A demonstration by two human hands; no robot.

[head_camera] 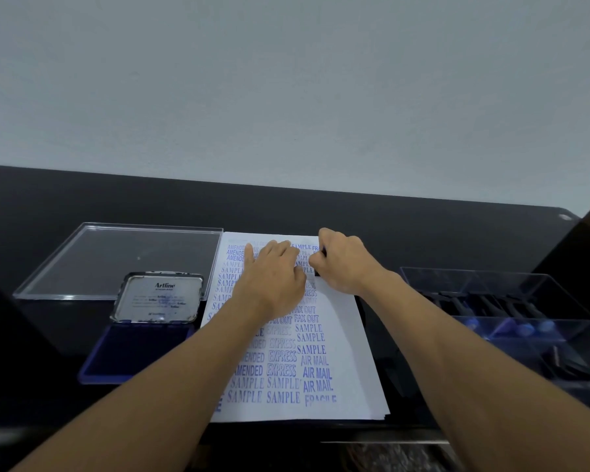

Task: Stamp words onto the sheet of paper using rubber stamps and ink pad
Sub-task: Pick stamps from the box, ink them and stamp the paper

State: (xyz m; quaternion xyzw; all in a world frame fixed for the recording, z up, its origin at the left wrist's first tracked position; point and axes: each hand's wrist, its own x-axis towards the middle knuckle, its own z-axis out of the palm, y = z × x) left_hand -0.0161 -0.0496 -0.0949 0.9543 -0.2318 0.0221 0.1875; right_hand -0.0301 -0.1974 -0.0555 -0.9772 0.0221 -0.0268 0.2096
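Blue prints crowd paper [346, 321]. Left hand [273, 277] flat, fingers straight, pinning paper; right hand [341, 264] clenched round dark stamp [317, 273] at top right edge. I expect risk: stamp overhanging edge clips word; rocking smears.

Black glossy table [423, 226], with the stamped sheet of paper [358, 352] as landmark. Just left of the paper lay an open blue ink pad [140, 352], lid raised. Left of the paper's far end was a flat clear plastic lid [116, 257]. Right of the paper, apart from it, stood a clear plastic box [525, 301].
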